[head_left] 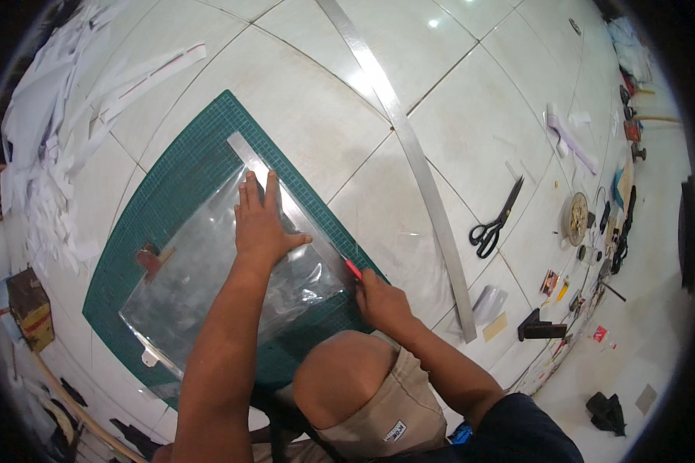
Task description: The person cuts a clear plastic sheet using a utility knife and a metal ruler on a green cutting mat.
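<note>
A green cutting mat (177,193) lies on the white tiled floor. On it rests a clear plastic sheet (208,278) with a short metal ruler (286,202) laid along its right edge. My left hand (260,221) presses flat on the ruler and sheet, fingers spread. My right hand (380,299) grips a red-handled cutter (353,269) whose tip touches the ruler's near end. My bent knee (340,386) sits just below the mat.
A long metal straightedge (413,154) lies on the tiles right of the mat. Black scissors (496,224), a tape roll (574,219) and several small tools are at the right. Paper scraps (46,154) pile at the left, beside a small cardboard box (29,307).
</note>
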Demonstrator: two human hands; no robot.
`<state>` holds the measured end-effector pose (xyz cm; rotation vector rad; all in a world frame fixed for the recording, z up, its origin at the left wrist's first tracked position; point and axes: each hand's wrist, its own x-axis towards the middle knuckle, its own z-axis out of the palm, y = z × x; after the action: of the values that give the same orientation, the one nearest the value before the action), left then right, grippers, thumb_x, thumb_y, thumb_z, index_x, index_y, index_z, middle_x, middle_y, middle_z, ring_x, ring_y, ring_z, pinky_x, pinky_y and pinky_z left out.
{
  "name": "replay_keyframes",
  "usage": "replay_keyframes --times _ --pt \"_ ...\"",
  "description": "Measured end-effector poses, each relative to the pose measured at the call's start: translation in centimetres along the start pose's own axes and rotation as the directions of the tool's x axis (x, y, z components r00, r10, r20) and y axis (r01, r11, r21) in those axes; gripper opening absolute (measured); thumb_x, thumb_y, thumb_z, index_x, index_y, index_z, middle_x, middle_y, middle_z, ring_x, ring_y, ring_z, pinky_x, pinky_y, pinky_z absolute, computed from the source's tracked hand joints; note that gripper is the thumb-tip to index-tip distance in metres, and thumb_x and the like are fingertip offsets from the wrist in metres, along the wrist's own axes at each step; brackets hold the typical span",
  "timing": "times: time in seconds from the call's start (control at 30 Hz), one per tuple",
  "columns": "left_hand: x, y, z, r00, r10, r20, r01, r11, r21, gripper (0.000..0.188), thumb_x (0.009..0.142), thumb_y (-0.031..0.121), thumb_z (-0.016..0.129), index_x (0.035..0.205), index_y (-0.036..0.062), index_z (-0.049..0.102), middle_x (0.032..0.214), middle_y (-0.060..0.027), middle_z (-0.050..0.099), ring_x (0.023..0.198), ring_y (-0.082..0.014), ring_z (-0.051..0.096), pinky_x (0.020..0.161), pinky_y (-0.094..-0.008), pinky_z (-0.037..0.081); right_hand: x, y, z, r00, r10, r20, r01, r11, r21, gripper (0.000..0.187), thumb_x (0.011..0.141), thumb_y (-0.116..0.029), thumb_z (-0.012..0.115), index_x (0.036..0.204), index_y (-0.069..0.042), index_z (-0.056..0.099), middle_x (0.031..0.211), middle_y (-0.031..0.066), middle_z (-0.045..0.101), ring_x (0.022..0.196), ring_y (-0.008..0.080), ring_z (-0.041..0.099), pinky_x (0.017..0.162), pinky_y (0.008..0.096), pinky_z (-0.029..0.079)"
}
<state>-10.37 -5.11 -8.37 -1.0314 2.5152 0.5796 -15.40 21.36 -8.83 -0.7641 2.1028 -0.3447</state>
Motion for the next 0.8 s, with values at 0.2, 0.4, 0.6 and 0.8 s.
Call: replay_keyframes --times 0.2,0.4,0.6,0.8 --pt "0.0 0.5 -0.7 0.997 -0.034 0.067 0.032 0.999 0.029 0.134 0.057 0.048 0.093 0.159 0.012 0.015 0.163 -0.0262 0.008 0.152 -0.0446 0.012 0.118 -0.0577 0.029 -0.4 3.2 -1.6 0.912 0.283 -0.299 -0.182 0.929 0.323 0.031 0.102 -0.03 0.05 0.116 -0.003 0.046 0.093 0.0276 0.064 0.086 0.0495 0.063 0.074 0.0564 0.047" --pt "0.0 -1.2 -1.0 0.999 0.003 0.052 0.001 0.997 -0.074 0.13 0.056 0.049 0.093 0.157 0.0083 0.022 0.161 -0.0319 0.006 0.15 -0.0463 0.014 0.117 -0.0548 0.032 -5.7 4.2 2.5 0.935 0.185 -0.302 -0.122 0.969 0.214 0.044 0.087 -0.034 0.075 0.103 -0.002 0.051 0.093 0.0212 0.059 0.087 0.0443 0.06 0.073 0.0512 0.048" --pt "0.0 -2.8 -1.6 0.999 0.035 0.029 -0.027 0.973 -0.229 0.111 0.061 0.045 0.091 0.149 0.0028 0.037 0.161 -0.0329 0.007 0.147 -0.0503 0.022 0.115 -0.0479 0.038 -9.7 7.7 5.4 0.957 0.073 -0.28 -0.044 0.993 0.107 0.045 0.078 -0.025 0.082 0.101 -0.001 0.051 0.097 0.0192 0.055 0.091 0.0412 0.058 0.074 0.0488 0.048" --pt "-0.6 -4.4 0.3 0.978 0.094 -0.188 -0.142 0.954 -0.263 0.083 0.073 0.031 0.081 0.141 0.0016 0.043 0.158 -0.0309 0.018 0.144 -0.0475 0.03 0.115 -0.0481 0.037 -9.1 7.1 5.4 0.959 -0.061 -0.277 0.103 0.985 0.139 0.042 0.073 -0.018 0.08 0.101 -0.001 0.054 0.094 0.0196 0.055 0.089 0.0415 0.057 0.073 0.0478 0.048"
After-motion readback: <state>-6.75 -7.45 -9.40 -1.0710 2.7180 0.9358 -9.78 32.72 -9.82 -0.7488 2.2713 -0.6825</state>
